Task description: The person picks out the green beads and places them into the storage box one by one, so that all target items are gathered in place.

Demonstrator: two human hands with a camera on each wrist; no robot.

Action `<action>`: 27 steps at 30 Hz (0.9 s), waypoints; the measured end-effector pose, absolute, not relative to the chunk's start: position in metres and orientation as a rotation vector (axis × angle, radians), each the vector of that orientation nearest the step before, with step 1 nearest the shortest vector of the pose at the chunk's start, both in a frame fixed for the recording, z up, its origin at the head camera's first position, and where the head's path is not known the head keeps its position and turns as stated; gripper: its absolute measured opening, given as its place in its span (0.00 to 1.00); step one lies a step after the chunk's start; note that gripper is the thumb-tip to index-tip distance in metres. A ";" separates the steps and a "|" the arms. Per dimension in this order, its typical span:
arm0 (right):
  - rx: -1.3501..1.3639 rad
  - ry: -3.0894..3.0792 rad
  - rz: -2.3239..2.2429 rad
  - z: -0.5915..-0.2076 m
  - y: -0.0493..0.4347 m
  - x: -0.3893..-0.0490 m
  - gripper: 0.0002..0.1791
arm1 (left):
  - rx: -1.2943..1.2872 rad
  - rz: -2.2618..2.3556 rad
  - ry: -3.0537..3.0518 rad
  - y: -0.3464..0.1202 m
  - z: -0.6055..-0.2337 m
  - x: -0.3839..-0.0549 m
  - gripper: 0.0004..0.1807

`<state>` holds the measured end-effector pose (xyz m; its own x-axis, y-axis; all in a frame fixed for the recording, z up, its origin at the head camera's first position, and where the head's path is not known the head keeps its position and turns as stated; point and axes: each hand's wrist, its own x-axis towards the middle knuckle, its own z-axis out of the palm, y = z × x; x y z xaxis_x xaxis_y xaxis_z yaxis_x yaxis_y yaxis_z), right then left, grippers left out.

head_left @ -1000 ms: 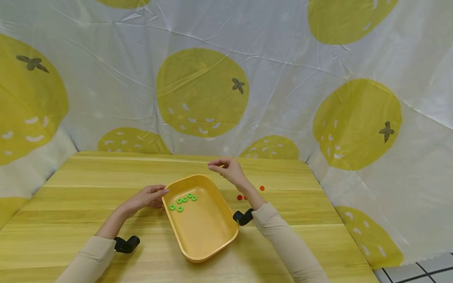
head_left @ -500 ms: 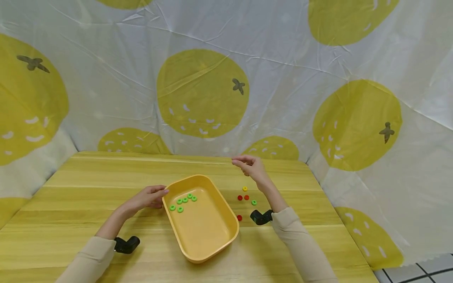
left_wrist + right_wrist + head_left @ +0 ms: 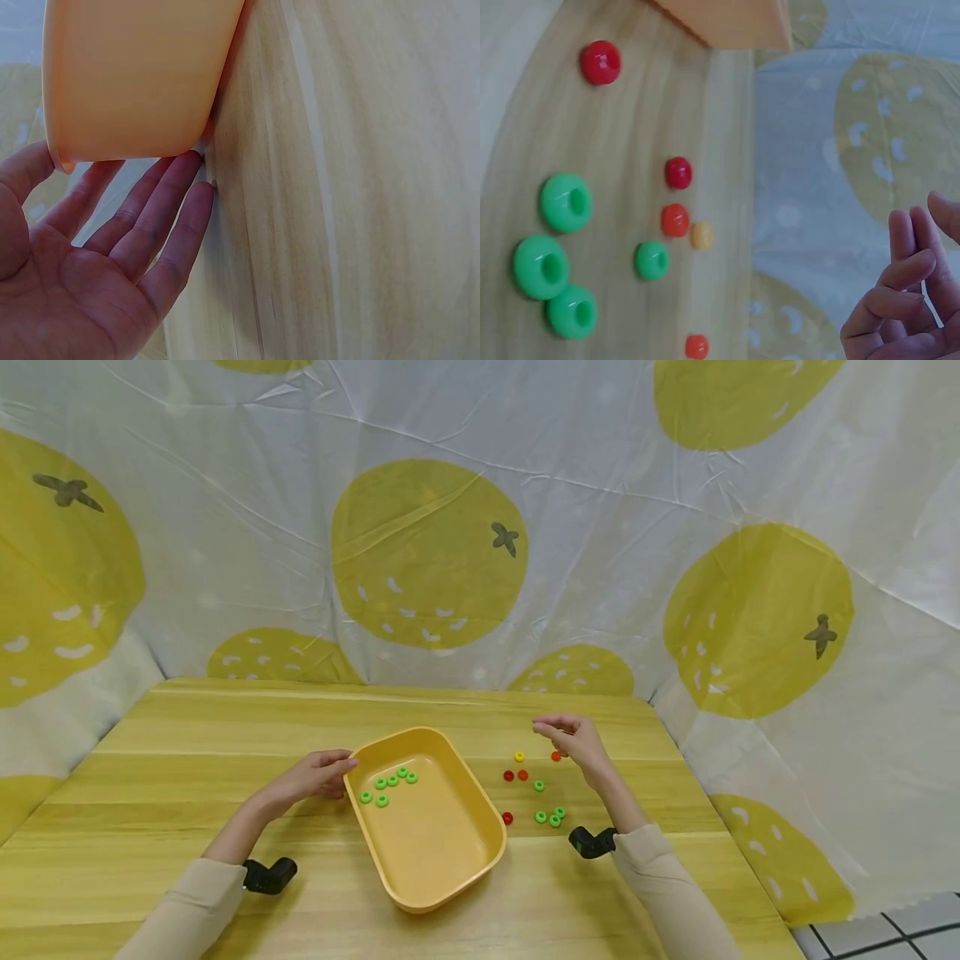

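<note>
A yellow-orange plastic bin (image 3: 427,860) sits at an angle on the table, with several green ring-shaped beads (image 3: 392,781) lying in its far left part. My left hand (image 3: 311,777) holds the bin's left rim, thumb over the edge; in the left wrist view its fingers (image 3: 161,214) reach along the outer wall. Right of the bin, my right hand (image 3: 577,743) hovers above the table, nothing visible between thumb and fingers. Near it are an orange bead (image 3: 556,757), a yellow bead (image 3: 519,757), red beads (image 3: 508,775) and several loose green beads (image 3: 555,821).
The wooden-look table (image 3: 225,718) ends at a hanging white cloth (image 3: 592,560) with large yellow fruit prints, behind and at both sides. Another red bead (image 3: 507,818) lies close beside the bin's right wall. Black wrist cameras (image 3: 270,877) sit at both wrists.
My right hand has moved right from above the bin's far edge to above the loose beads, uncovering the yellow and green ones. My left hand and the bin have stayed put.
</note>
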<state>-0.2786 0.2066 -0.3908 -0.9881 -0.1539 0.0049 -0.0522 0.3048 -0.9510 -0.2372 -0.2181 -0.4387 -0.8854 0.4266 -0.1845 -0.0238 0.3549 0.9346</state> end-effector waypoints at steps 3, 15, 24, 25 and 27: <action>-0.166 2.496 -1.736 -0.403 0.215 -0.275 0.19 | 0.353 1.545 2.226 -0.218 -0.438 -0.237 0.33; -0.200 2.686 -1.454 -0.442 0.227 -0.267 0.16 | 0.368 1.537 2.219 -0.219 -0.435 -0.238 0.34; -0.246 2.808 -1.324 -0.461 0.224 -0.268 0.08 | 0.359 1.537 2.214 -0.218 -0.435 -0.238 0.33; -0.246 2.806 -1.323 -0.462 0.224 -0.267 0.07 | 0.359 1.537 2.213 -0.218 -0.435 -0.237 0.33; -0.265 2.805 -1.315 -0.462 0.224 -0.267 0.07 | 0.358 1.539 2.209 -0.218 -0.436 -0.237 0.34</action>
<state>-0.2669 0.2236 -0.4623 -0.9850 -0.1672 0.0433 -0.1402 0.6278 -0.7656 -0.2372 -0.2184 -0.4358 -0.8776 0.4389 -0.1928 -0.0290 0.3529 0.9352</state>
